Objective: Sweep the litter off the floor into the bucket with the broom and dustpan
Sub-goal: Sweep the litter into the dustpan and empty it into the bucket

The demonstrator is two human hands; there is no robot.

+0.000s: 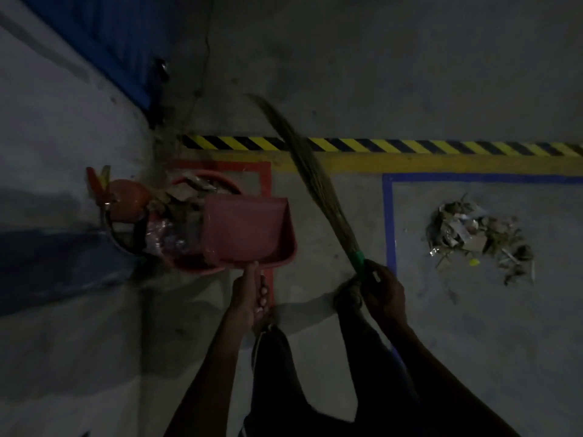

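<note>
My left hand (252, 294) grips the handle of a red dustpan (249, 228), held over the red bucket (189, 266) with its pan looking bare. The bucket holds paper scraps and plastic wrap. My right hand (383, 290) grips the green-bound neck of a grass broom (310, 175), whose bristles point up and left, off the floor. A pile of litter (479, 238) lies on the floor to the right, inside a blue-taped rectangle, well apart from both hands.
A red fire extinguisher (126, 197) stands left of the bucket against a grey wall. Yellow-black hazard tape (410, 146) runs across the floor. A blue shutter (104, 36) is at the upper left. My legs show at the bottom centre.
</note>
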